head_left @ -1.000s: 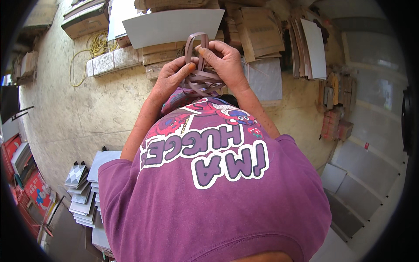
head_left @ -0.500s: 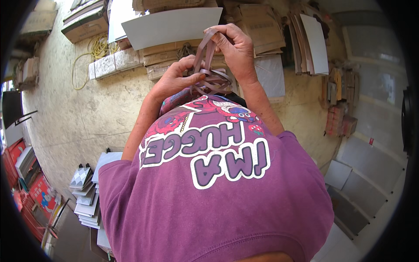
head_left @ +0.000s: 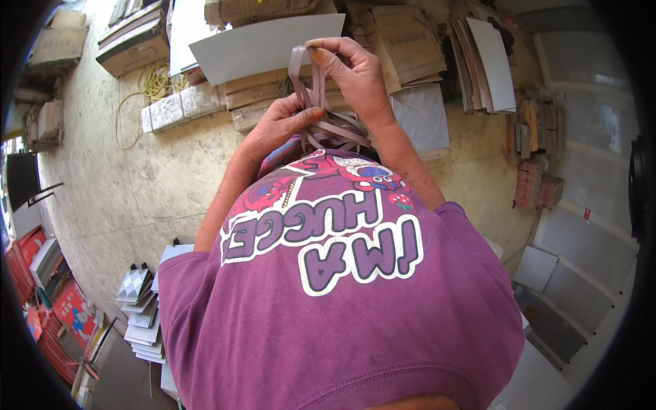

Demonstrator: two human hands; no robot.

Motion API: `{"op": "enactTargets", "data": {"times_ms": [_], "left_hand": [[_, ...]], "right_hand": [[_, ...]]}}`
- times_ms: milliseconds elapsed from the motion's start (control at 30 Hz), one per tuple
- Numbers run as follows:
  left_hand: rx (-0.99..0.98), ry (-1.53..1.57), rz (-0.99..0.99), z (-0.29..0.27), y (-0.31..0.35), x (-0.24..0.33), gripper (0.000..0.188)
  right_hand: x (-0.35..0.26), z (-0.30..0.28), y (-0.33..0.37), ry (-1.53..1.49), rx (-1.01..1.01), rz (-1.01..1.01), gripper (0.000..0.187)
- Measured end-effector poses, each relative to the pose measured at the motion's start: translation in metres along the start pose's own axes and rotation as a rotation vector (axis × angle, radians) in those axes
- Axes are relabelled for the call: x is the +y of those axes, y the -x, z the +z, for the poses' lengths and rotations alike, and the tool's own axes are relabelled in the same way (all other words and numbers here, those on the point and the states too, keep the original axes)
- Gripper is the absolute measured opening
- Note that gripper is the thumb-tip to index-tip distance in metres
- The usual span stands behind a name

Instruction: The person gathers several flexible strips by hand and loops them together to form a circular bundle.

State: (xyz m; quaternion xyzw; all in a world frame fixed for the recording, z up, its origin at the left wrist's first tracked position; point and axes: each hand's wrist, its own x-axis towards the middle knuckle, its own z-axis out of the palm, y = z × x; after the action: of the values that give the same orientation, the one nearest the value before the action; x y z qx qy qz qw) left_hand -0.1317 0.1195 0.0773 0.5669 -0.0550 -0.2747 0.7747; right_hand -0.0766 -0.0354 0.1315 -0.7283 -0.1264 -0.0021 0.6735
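A flat brownish-mauve strap (head_left: 342,130) hangs in several loose loops in front of my chest. My left hand (head_left: 285,123) is closed on it, thumb and fingers pinching the strands near the middle of the bundle. Higher up and to the right, my right hand (head_left: 346,65) pinches the top of a narrow upright loop between thumb and forefinger. Below the hands the strap's lower loops hang by the hem of my purple shirt, where its ends are hidden.
Beyond my hands a white panel (head_left: 266,46) leans on stacked cardboard. Flattened cartons (head_left: 408,49) and upright boards (head_left: 490,65) stand to the right. A white wrapped bundle (head_left: 183,107) and a yellow cord coil (head_left: 161,85) lie on the floor at left. Tile samples (head_left: 142,318) are stacked lower left.
My right hand has shifted slightly left, carrying the top of the strap loop with it. The lower loops have spread a little to the right. My left hand keeps its hold.
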Motion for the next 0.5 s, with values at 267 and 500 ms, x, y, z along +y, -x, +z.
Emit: {"op": "enactTargets", "data": {"times_ms": [267,500], "left_hand": [[0.176,-0.029,0.113,-0.014,-0.007,-0.014,0.020],[0.372,-0.419,0.258,-0.014,-0.017,-0.023,0.013]], "right_hand": [[0.007,0.002,0.010,0.233,-0.195,0.208,0.055],[-0.001,0.021,0.013,0.379,0.069,0.064,0.047]]}}
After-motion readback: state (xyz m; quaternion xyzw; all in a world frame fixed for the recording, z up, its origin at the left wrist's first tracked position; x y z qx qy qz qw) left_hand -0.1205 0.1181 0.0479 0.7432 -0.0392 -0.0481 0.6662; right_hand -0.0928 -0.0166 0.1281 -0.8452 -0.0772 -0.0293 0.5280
